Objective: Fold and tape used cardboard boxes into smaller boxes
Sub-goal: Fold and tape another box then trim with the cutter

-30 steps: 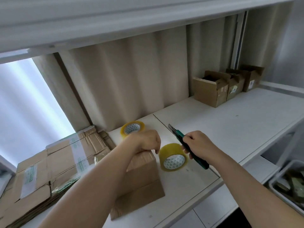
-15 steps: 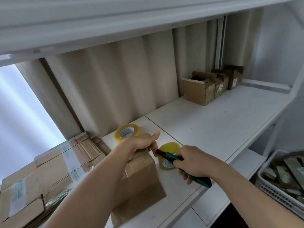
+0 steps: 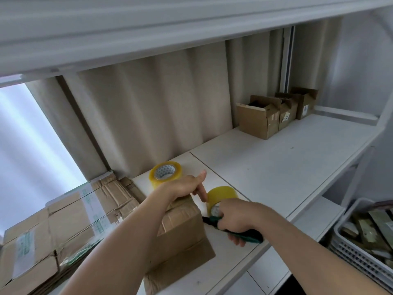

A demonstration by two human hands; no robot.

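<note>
A small brown cardboard box [image 3: 180,231] stands on the white table [image 3: 276,167], one flap lying flat toward me. My left hand [image 3: 182,186] rests on the box's top, thumb lifted and a finger pointing down its right edge. My right hand [image 3: 236,218] grips a green utility knife [image 3: 240,232], its dark tip against the box's right side. A yellow tape roll [image 3: 221,195] stands just behind my right hand. A second tape roll [image 3: 165,174] lies behind my left hand.
A stack of flattened used cartons [image 3: 53,237] lies at the left. Three small open boxes [image 3: 259,118] line the back right by the curtain. A grey crate [image 3: 365,241] of items sits low at the right. A shelf [image 3: 191,28] hangs overhead.
My right hand has brought the knife down and left, from raised beside the tape roll to the box's right side. My left hand has stayed on the box and lifted its thumb.
</note>
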